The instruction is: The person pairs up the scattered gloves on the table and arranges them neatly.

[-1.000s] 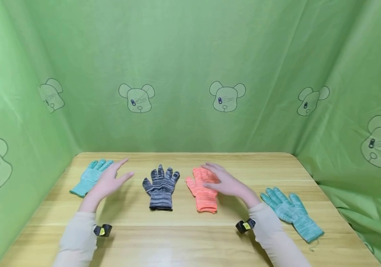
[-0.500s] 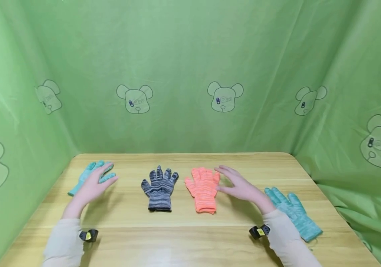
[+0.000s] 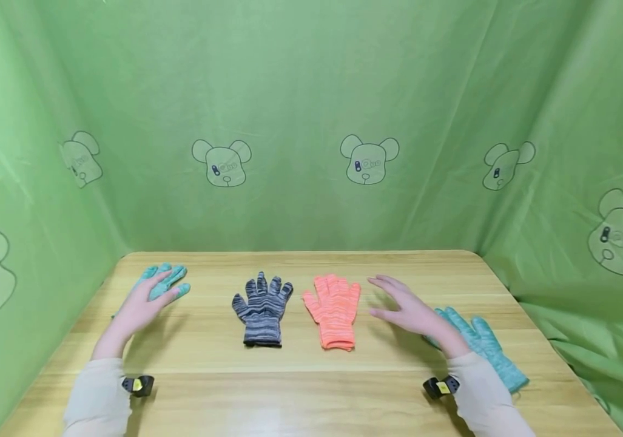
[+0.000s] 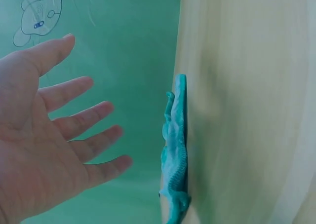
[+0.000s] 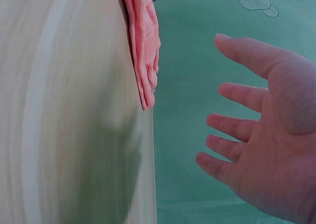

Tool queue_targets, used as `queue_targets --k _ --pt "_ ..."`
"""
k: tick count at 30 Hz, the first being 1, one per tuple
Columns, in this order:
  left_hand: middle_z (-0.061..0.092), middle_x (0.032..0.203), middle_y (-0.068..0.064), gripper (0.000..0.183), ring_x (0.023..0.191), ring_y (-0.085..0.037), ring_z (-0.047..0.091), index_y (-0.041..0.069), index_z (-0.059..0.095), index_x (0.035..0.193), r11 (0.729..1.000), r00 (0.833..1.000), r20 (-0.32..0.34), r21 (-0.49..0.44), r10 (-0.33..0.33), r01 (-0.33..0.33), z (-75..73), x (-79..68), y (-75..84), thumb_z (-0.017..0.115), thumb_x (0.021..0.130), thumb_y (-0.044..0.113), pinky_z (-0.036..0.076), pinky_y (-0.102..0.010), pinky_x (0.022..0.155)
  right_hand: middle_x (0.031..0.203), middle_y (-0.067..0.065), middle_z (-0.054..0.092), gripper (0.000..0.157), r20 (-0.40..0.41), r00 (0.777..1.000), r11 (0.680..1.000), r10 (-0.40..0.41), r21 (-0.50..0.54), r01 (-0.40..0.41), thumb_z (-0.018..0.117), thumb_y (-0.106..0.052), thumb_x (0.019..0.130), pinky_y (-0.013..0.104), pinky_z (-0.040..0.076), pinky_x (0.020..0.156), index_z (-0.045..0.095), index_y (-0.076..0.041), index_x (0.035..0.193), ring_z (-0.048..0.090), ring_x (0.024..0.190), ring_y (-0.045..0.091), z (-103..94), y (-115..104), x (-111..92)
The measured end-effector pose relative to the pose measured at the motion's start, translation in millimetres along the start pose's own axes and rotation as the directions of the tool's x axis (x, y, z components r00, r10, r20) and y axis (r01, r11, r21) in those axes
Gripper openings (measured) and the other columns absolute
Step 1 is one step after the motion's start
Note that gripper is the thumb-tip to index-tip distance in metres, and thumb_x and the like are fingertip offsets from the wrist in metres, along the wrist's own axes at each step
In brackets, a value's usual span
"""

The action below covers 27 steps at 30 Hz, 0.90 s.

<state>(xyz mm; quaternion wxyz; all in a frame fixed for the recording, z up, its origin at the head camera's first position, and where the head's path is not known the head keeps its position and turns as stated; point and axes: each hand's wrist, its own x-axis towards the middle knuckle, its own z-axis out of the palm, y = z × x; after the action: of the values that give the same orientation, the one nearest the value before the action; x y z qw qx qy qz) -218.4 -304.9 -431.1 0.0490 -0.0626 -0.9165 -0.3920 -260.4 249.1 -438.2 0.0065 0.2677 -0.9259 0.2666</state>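
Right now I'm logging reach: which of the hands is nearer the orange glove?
Right. The right hand is right of the orange glove, not touching; the left hand is left, past the grey striped glove.

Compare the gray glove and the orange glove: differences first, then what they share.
Colour: the gray glove is streaked dark and light gray; the orange glove is orange with paler streaks. Cuff: the gray glove's edge is black, the orange glove's is orange. Fingers: the gray glove's spread wider than the orange glove's. Both lie flat on the table, thumbs on the left.
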Motion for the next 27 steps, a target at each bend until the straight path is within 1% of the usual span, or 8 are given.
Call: queue_targets --k 2,5,9,12,14,17,21,27 --pt "0.017 0.159 -0.027 0.070 0.147 -0.051 0.003 -0.001 0.030 0.149 1.000 1.000 -0.009 -0.004 -0.008 0.008 -0.4 -0.2 -1.4 0.054 0.098 0.040 0.006 -0.071 0.114 0.155 0.027 0.028 0.069 -0.005 1.000 1.000 0.000 -0.003 0.000 0.066 -0.032 0.092 0.070 0.023 0.110 0.037 -0.005 0.148 0.025 0.141 0.051 -1.3 3 -3" --pt "0.018 0.159 -0.025 0.070 0.147 -0.050 0.004 -0.002 0.031 0.149 1.000 1.000 -0.022 -0.009 -0.011 0.011 -0.1 -0.2 -5.1 0.054 0.098 0.040 0.006 -0.071 0.114 0.154 0.028 0.029 0.068 -0.013 1.000 1.000 -0.004 -0.008 0.003 0.066 -0.029 0.092 0.071 0.024 0.109 0.037 -0.004 0.148 0.026 0.140 0.051 -3.2 7 -8" --pt "0.020 0.158 -0.027 0.068 0.146 -0.052 0.009 -0.004 0.032 0.147 1.000 0.999 -0.047 -0.004 0.002 -0.002 0.1 -0.4 -11.5 0.055 0.099 0.037 0.009 -0.069 0.114 0.154 0.028 0.029 0.068 -0.015 1.000 1.000 0.012 -0.019 -0.012 0.066 -0.030 0.092 0.071 0.025 0.108 0.037 -0.005 0.148 0.026 0.140 0.051 -5.5 13 -16" --pt "0.017 0.158 -0.029 0.066 0.145 -0.053 0.012 -0.005 0.032 0.147 1.000 0.999 -0.054 -0.003 -0.006 0.006 -0.9 -1.2 -14.8 0.055 0.099 0.034 0.010 -0.069 0.114 0.153 0.029 0.029 0.068 -0.022 0.999 0.999 0.029 -0.028 -0.030 0.066 -0.032 0.092 0.072 0.026 0.107 0.038 -0.005 0.148 0.027 0.139 0.052 -8.2 15 -23" --pt "0.016 0.157 -0.031 0.065 0.144 -0.054 0.013 -0.005 0.032 0.147 1.000 0.998 -0.051 0.005 -0.021 0.022 -1.4 -1.5 -16.6 0.055 0.099 0.032 0.011 -0.069 0.114 0.153 0.029 0.030 0.068 -0.028 0.999 0.999 0.041 -0.029 -0.042 0.066 -0.032 0.092 0.072 0.026 0.107 0.038 -0.004 0.147 0.027 0.138 0.052 -10.5 17 -28" --pt "0.018 0.157 -0.032 0.065 0.143 -0.055 0.015 -0.004 0.032 0.147 0.999 0.998 -0.047 0.016 -0.045 0.046 -2.0 -1.8 -19.6 0.054 0.099 0.034 0.014 -0.070 0.113 0.151 0.031 0.032 0.068 -0.039 0.998 0.998 0.047 -0.029 -0.048 0.066 -0.032 0.091 0.073 0.026 0.106 0.040 -0.002 0.146 0.028 0.137 0.053 -14.2 19 -34" --pt "0.020 0.155 -0.033 0.069 0.141 -0.056 0.017 -0.003 0.031 0.149 0.996 0.996 -0.036 0.021 -0.083 0.084 -2.7 -2.2 -23.5 0.052 0.099 0.041 0.017 -0.070 0.112 0.150 0.031 0.032 0.068 -0.051 0.998 0.998 0.047 -0.034 -0.049 0.066 -0.033 0.091 0.073 0.027 0.104 0.040 -0.001 0.145 0.029 0.136 0.053 -17.9 24 -42" --pt "0.018 0.155 -0.034 0.075 0.141 -0.057 0.015 -0.002 0.027 0.150 0.989 0.989 -0.013 0.010 -0.150 0.150 -3.5 -5.1 -31.0 0.048 0.099 0.048 0.016 -0.071 0.112 0.150 0.033 0.032 0.068 -0.065 0.997 0.998 0.051 -0.031 -0.054 0.067 -0.031 0.091 0.074 0.029 0.101 0.040 0.000 0.145 0.030 0.134 0.055 -21.0 36 -52"
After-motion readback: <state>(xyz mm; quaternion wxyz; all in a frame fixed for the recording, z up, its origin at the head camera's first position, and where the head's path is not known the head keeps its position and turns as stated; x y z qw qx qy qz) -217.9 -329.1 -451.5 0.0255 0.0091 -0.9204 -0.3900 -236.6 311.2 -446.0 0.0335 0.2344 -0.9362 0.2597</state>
